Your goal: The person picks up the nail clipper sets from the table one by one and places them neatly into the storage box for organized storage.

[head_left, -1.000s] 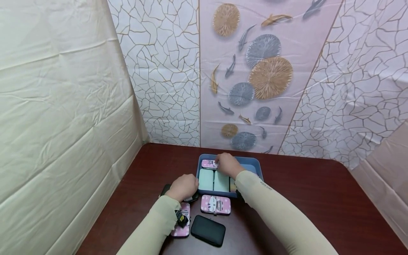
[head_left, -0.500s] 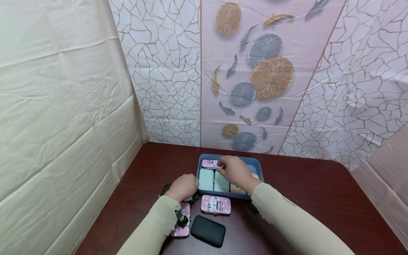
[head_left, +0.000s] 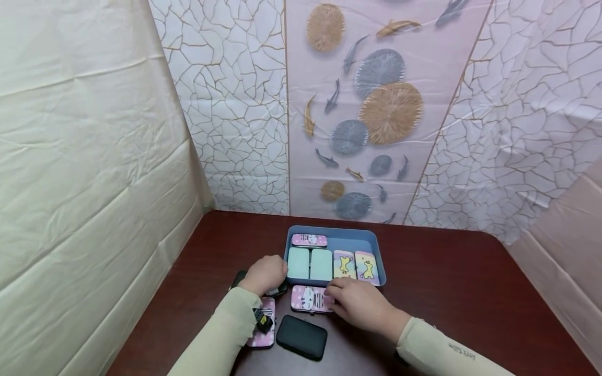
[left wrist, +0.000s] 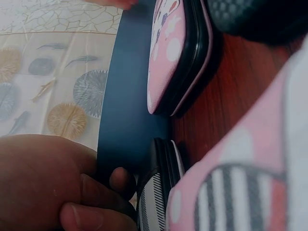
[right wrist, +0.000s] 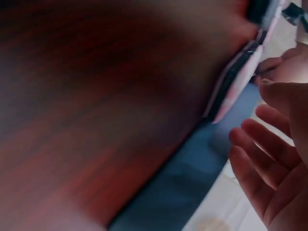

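Note:
Curled around the left front corner of a blue tray, my left hand grips its edge, beside a black-and-white case on the table. My right hand hovers at the right end of a pink cartoon case, fingers loosely bent and nothing held. That case lies flat in front of the tray, its dark clasp edge toward me. Inside the tray, two mint cases and two giraffe cases form a front row. A pink case lies at the back left.
Nearer to me, a plain black zip case lies on the dark red wooden table. Another pink case is partly under my left wrist. Patterned cloth hangs behind the table, with cream cloth at the left.
My right hand has left the back-left pink case in the tray and come forward to the pink case in front. The left hand stays at the tray corner.

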Available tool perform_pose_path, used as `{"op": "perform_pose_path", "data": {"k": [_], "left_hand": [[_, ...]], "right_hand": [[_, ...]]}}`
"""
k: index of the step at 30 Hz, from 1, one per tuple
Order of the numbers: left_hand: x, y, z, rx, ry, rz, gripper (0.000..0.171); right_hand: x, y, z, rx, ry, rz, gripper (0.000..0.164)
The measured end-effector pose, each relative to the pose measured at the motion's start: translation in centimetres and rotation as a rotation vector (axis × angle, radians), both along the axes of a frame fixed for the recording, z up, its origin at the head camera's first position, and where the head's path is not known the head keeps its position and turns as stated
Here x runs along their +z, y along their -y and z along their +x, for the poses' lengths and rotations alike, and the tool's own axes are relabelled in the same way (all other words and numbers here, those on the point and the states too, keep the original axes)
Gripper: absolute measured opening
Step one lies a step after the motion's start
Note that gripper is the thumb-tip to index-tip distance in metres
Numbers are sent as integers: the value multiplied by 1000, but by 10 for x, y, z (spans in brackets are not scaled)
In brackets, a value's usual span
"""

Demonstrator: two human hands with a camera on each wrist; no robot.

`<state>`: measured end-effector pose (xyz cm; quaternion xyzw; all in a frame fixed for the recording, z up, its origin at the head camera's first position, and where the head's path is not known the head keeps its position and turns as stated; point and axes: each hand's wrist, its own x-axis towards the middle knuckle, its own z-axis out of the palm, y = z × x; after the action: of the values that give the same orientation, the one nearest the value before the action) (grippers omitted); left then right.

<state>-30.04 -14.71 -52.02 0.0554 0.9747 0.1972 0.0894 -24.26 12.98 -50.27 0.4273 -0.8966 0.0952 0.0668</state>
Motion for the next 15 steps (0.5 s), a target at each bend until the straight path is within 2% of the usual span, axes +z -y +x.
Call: {"op": "perform_pose_path", "data": {"k": [9, 15], "left_hand": [[2, 1, 4, 6, -11, 6, 42], [2, -1, 5, -23, -23, 29, 50]], "right_hand": [[-14, 6, -3, 37, -27, 101, 42], [-16, 8, 0, 12, -33, 103, 37]]}}
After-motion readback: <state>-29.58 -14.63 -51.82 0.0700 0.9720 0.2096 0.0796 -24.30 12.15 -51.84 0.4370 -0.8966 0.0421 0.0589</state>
